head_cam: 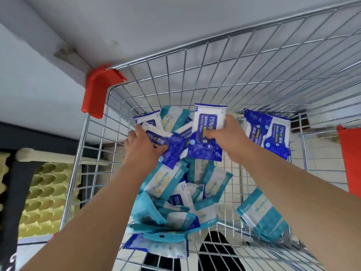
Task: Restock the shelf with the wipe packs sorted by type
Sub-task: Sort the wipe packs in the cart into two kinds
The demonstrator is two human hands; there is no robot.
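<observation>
Background: pale grey surface [136, 20] beyond the cart, yellow egg-crate foam [43, 192] at the left.
Cart: wire shopping cart [195, 48] with a red corner guard [97, 90].
Left hand [142, 145]: fingers curled round a dark blue 75% wipe pack [172, 151].
Right hand [230, 133]: grips another blue 75% pack [207, 122], lifted on end.
Pile: teal wipe packs [166, 180] heaped below both hands.
Right side: 2 more blue packs [273, 133] against the cart wall.

— Blue wipe packs [205, 151]?
— Marked 75%, white-topped: one upright in right hand [232, 133], one tilted, gripped by left hand [142, 145], two leaning far right.
— Teal wipe packs [166, 180]?
— Heaped loosely in the cart [234, 61], one apart, near right.
</observation>
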